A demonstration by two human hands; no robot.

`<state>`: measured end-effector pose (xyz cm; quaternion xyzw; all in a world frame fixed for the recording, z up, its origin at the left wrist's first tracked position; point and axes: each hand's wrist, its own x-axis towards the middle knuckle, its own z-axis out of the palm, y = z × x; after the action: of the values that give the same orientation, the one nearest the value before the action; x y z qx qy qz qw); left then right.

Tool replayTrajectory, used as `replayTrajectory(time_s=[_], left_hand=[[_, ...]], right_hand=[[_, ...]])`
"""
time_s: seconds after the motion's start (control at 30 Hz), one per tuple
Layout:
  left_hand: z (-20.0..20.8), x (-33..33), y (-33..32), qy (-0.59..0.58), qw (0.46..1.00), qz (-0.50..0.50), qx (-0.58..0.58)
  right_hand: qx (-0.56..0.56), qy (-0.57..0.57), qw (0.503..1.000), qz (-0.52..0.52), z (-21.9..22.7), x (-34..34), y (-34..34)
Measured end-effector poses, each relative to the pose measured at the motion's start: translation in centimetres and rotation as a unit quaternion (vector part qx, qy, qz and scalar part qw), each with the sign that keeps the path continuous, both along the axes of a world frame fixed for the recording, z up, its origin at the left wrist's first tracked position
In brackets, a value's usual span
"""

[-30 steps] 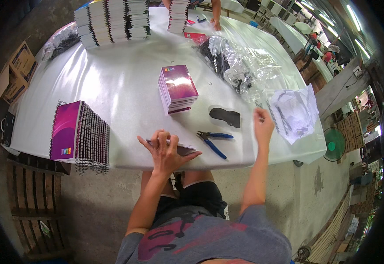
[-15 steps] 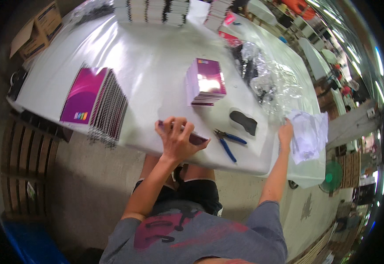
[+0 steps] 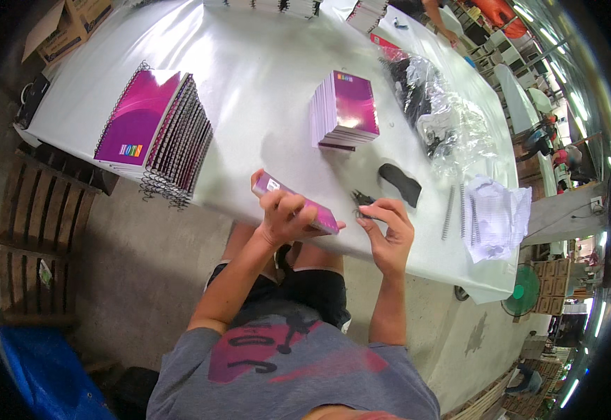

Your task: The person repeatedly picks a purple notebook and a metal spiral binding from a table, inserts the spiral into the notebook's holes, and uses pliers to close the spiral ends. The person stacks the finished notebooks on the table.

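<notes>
A small purple-covered book [image 3: 295, 201] is gripped along its edge by my left hand [image 3: 283, 213], held tilted above the table's near edge. To its right, my right hand [image 3: 389, 234] pinches a dark spiral binding coil [image 3: 359, 215], seen nearly end-on, so its length is hard to make out. Behind those fingertips lie pliers [image 3: 363, 199], their handles mostly covered by the hand. A black, rounded flat piece [image 3: 399, 185] rests just beyond. Farther off stands a stack of purple-covered books [image 3: 354, 108] with no coils visible on them.
Spiral-bound purple notebooks [image 3: 141, 122] are stacked at left, coils overhanging the table edge. Loose coils [image 3: 448, 213] lie beside crumpled white paper [image 3: 494, 217] at right. Clear plastic wrap [image 3: 452, 133] is behind. More book stacks [image 3: 367, 14] and another person's arm [image 3: 440, 19] appear at the far side.
My right hand has come from the loose coils by the paper to beside the left hand, bringing a coil. The left hand has turned the book slightly, showing more cover.
</notes>
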<state>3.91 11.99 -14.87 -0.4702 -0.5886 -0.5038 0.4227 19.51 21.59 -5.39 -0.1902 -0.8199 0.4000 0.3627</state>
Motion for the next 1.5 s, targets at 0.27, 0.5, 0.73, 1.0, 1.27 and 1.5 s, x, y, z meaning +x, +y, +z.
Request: replayTrajectory(time_s=[0.27,0.5,0.73,1.0,1.27,1.5], left_hand=[[1.6,-0.9,-1.3,0.025,0.998,0.039,0.040],[2.9,-0.2,-1.6,-0.052,0.992,0.039,-0.107],[0.6,0.5,-1.0,-0.124,0.976,0.042,-0.173],[0.1,0.1,-0.9,-0.114,0.973,0.060,-0.193],[1.3,0.1,-1.0,-0.131,0.964,0.039,-0.230],[0.9,-0.6,-1.8,-0.115,0.968,-0.001,-0.224]], right_hand=[[-0.011,0.046,0.998,0.028,0.4,0.3,-1.6],[0.012,-0.022,0.999,0.029,0.4,-0.6,-1.7],[-0.003,-0.063,0.996,0.065,-1.4,-0.9,-1.3],[-0.054,-0.096,0.994,0.027,-1.9,-1.3,-0.3],[-0.113,-0.130,0.981,0.085,-2.0,-0.9,0.8],[-0.141,-0.171,0.974,0.049,0.5,-1.8,-0.9]])
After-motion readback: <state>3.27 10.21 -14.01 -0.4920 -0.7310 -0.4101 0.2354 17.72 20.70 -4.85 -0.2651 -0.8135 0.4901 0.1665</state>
